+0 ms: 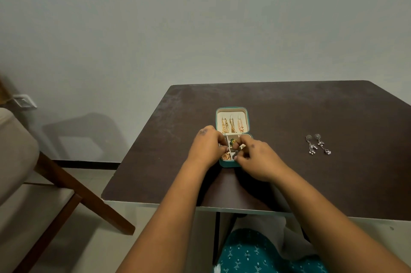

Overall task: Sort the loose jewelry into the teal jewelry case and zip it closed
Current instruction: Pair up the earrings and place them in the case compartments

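Observation:
The teal jewelry case (231, 109) lies open near the middle of the dark table (289, 108). Its cream lid holds gold chains (232, 125). The lower tray holds gold pieces (225, 156) and a green piece (233, 141) in compartments. My left hand (206, 145) rests over the tray's left side with fingers curled. My right hand (255, 159) pinches a small dark silver piece (236, 155) over a front compartment. Two silver dangling earrings (318, 144) lie loose on the table to the right.
A wooden chair with a beige cushion (33, 179) stands at the left, beside the table. The table's near edge (155, 202) runs just above my lap. A grey wall lies behind the table.

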